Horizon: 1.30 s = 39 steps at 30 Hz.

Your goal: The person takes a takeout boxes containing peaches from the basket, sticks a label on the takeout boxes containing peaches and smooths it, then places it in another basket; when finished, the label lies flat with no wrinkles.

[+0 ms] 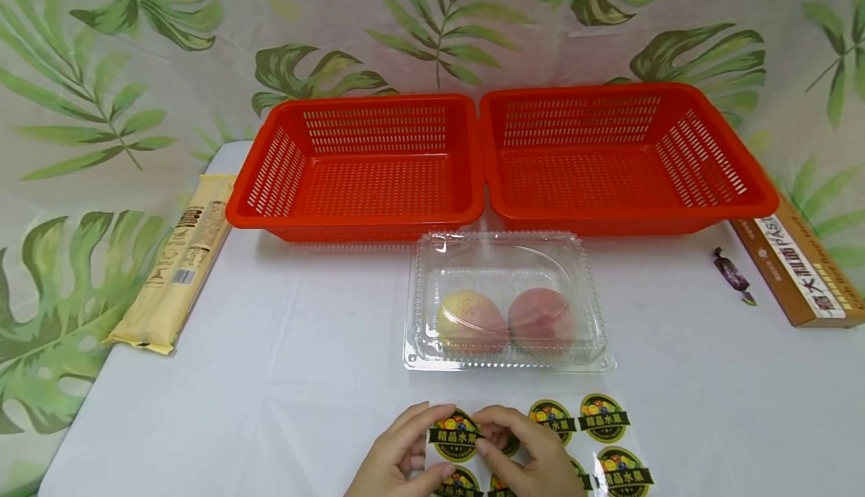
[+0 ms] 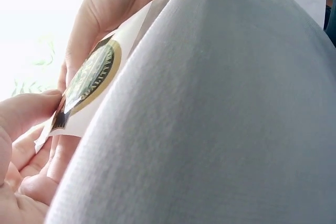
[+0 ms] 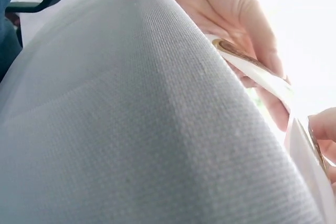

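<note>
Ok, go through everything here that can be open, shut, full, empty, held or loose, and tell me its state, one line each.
Clear clamshell box: lid shut, two peaches inside.
Left red basket: empty.
Right red basket: empty.
Sticker sheet: held by both hands, several round labels on it.
Left hand: pinching a label on the sheet.
Right hand: gripping the sheet.
Wrapped candy: wrapped, lying loose.

Two baskets stand side by side at the back of the tabletop [image 1: 270, 377], the left basket [image 1: 358, 167] touching the right basket [image 1: 625, 155]. Just before them, in the middle, lies a closed clamshell box [image 1: 507, 302] with two peaches [image 1: 503, 320] in it, side by side. Before the box, at the near edge, lies the sticker sheet [image 1: 574, 437], with both hands [image 1: 466, 456] on its left part. A noodle packet [image 1: 179, 264] lies far left; a pasta box [image 1: 797, 264] far right, a wrapped candy [image 1: 733, 275] just left of it.
</note>
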Each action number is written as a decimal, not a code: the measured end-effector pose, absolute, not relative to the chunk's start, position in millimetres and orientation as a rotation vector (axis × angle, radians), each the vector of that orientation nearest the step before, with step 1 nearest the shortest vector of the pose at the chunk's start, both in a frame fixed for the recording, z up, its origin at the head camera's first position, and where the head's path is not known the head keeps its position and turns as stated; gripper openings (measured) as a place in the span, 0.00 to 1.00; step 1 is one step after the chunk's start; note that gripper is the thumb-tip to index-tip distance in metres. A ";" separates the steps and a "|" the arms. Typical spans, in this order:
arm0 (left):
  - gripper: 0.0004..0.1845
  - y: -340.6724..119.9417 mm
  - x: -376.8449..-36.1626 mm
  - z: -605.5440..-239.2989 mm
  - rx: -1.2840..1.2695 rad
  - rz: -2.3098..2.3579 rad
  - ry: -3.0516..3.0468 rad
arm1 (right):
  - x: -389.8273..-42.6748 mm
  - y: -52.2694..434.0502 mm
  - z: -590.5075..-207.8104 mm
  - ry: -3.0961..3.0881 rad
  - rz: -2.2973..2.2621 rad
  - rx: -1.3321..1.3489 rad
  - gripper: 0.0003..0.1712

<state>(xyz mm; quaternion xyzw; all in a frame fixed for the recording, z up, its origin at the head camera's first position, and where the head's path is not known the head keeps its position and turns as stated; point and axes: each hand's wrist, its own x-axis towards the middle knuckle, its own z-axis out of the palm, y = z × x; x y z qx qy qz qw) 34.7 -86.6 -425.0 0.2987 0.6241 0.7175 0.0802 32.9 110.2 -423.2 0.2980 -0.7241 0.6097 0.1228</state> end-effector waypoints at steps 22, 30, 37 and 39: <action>0.30 -87.2 36.9 -420.9 0.700 2.216 1.885 | 34.6 110.7 -423.0 -1.805 2.182 0.900 0.24; 0.34 -89.9 37.6 -425.7 0.587 2.162 1.987 | 41.0 117.0 -413.2 -1.739 2.407 0.735 0.25; 0.39 -90.3 35.0 -430.4 0.801 1.846 2.624 | 41.6 116.4 -413.7 -1.752 2.413 0.773 0.25; 0.39 -91.4 35.0 -426.7 0.832 1.770 2.721 | 41.9 116.1 -414.8 -1.756 2.393 0.807 0.24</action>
